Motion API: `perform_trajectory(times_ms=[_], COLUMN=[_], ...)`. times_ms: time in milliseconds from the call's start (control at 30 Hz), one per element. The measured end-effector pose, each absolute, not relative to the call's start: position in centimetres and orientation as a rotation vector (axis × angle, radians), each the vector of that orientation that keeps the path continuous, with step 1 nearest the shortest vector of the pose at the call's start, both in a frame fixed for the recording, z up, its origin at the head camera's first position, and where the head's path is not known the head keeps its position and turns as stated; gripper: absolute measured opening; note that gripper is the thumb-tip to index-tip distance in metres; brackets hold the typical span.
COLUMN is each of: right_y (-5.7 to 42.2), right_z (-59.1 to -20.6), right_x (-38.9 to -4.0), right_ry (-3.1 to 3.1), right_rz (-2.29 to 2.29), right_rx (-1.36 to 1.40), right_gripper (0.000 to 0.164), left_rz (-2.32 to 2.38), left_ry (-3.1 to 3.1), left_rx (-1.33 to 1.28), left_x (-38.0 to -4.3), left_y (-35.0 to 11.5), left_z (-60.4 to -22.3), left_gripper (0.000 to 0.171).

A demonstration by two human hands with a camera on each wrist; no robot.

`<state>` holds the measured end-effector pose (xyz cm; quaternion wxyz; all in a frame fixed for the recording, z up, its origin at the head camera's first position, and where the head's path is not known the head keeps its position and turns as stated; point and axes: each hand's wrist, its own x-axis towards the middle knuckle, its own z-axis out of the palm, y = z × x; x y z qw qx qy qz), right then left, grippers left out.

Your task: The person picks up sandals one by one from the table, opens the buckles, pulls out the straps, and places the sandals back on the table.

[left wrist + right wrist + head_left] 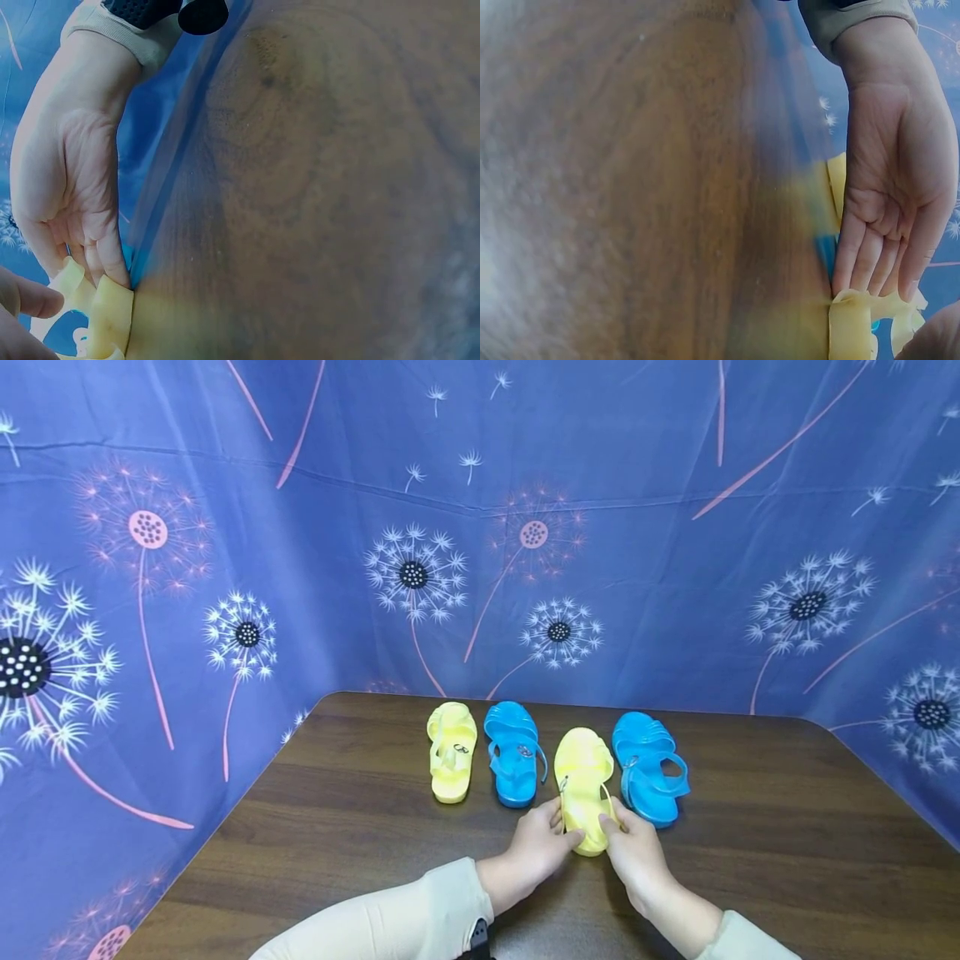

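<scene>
The left hand and the right hand gripped the heel end of a glossy yellow strapped sandal, between a glossy blue strapped sandal and a second blue sandal on the brown wood-grain table. The head view alone showed another yellow sandal whole, farthest left; the wrist views alone showed the palms.

I hold the yellow sandal with my left hand, palm showing, part of my right hand just across from it. Beside my left hand show slivers of a blue sandal and another yellow one, patterned cloth behind.
</scene>
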<state>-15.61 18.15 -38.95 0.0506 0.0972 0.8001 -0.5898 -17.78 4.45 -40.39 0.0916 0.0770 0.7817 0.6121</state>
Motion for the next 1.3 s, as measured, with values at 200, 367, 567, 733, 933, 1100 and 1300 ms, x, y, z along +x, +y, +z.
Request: perform_trajectory(times_ms=[200, 367, 567, 733, 933, 1100, 1300], right_y=[18.0, 18.0, 18.0, 18.1, 18.6, 18.8, 18.5], right_z=[-38.9, -38.8, -38.7, -38.7, -38.7, -38.9, -39.1], right_x=[-15.4, -15.3, -14.9, -14.6, -14.5, -14.3, -14.1], right_ry=[2.445, 2.446, 2.407, 2.394, 2.34, 2.332, 2.354], right_rz=[-1.791, -1.797, -1.835, -1.846, -1.86, -1.87, -1.874], right_rx=[0.31, 0.308, 0.29, 0.278, 0.271, 0.255, 0.265], right_gripper=[0.057, 0.056, 0.056, 0.055, 0.056, 0.057, 0.056], left_rz=[1.807, 1.829, 1.844, 1.852, 1.895, 1.934, 1.946], left_ry=[2.316, 2.314, 2.304, 2.287, 2.238, 2.167, 2.159], left_rx=[0.228, 0.252, 0.259, 0.248, 0.245, 0.239, 0.254], left_x=[-17.6, -17.4, -17.1, -16.8, -16.5, -16.4, -16.2], left_y=[4.3, 4.3, 4.1, 4.0, 4.1, 4.1, 3.9], left_z=[-40.3, -40.1, -40.1, -40.1, -40.0, -40.0, -40.2], left_gripper=[0.06, 0.06, 0.06, 0.059, 0.056, 0.055, 0.054])
